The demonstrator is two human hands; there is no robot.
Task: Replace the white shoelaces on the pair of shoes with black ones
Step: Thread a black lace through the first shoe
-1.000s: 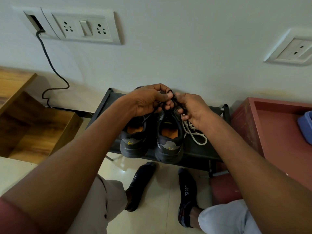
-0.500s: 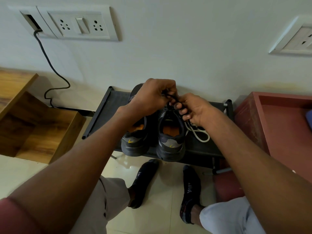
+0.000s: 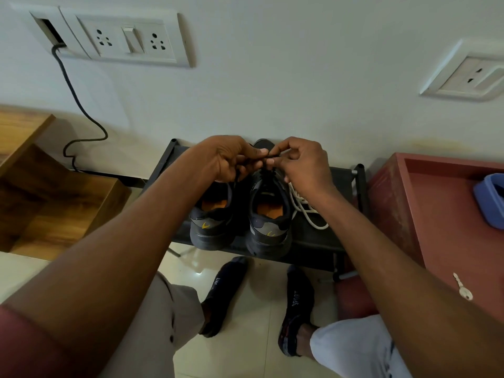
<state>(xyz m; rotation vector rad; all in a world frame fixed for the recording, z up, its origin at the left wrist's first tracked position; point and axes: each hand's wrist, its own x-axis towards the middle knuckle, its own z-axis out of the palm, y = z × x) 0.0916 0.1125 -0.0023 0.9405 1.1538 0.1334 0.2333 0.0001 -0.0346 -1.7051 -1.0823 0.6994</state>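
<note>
Two dark grey shoes with orange insoles stand side by side, heels toward me, on a low black rack [image 3: 321, 242]. Above the right shoe [image 3: 268, 225], my left hand [image 3: 231, 158] and my right hand [image 3: 302, 162] meet, each pinching the black lace [image 3: 270, 156] between thumb and fingers. The lace runs down into the right shoe's eyelets. My left hand hides the front of the left shoe [image 3: 211, 222]. Loose white laces [image 3: 306, 211] lie on the rack just right of the right shoe, partly under my right wrist.
A red cabinet top [image 3: 436, 214] at the right carries a blue container [image 3: 491, 197] and a key [image 3: 462, 286]. A wooden shelf unit [image 3: 49, 197] stands at the left. A black cable [image 3: 79, 107] hangs from the wall socket. My socked feet rest on the tiled floor below the rack.
Both hands have risen slightly above the right shoe and shifted their pinch on the black lace; the right hand's fingers now point up and left toward the left thumb.
</note>
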